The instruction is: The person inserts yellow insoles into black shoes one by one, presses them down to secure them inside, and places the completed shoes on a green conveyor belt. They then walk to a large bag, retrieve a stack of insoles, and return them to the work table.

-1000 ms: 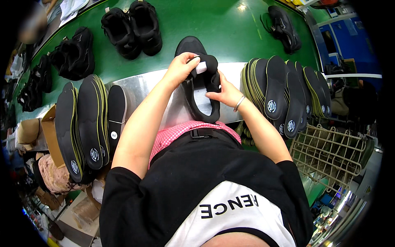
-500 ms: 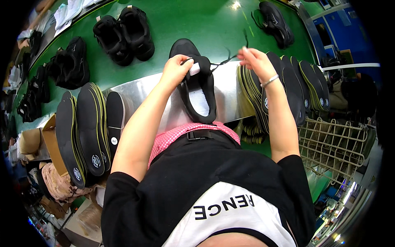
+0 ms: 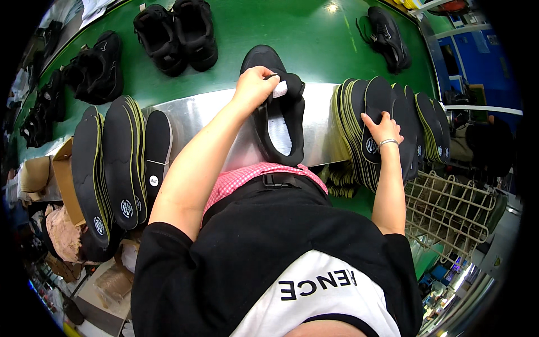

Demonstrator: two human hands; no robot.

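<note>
A black lace-up shoe [image 3: 261,135] stands on the metal plate in front of me, its toe pointing away and its pale inner sole showing. My left hand [image 3: 255,90] is closed in a pinch at the shoe's tongue, beside a white label [image 3: 279,89]. To the right, my right hand [image 3: 385,129] reaches across a black insole [image 3: 378,96] at the front of an upright stack. Its thumb lies at one edge of that insole and the fingers bend over the other side. Their tips are partly hidden.
More black insoles with yellow-green edges [image 3: 119,163] stand in stacks at the left. Black shoes [image 3: 193,33] sit along the far side of the green table [image 3: 281,25], and a single shoe [image 3: 388,38] is at far right. A wire rack [image 3: 449,210] hangs at the lower right.
My right hand has let go of the shoelace and moved right and down onto the insole stack. My left hand stays at the shoe's tongue. The whole view has shifted slightly.
</note>
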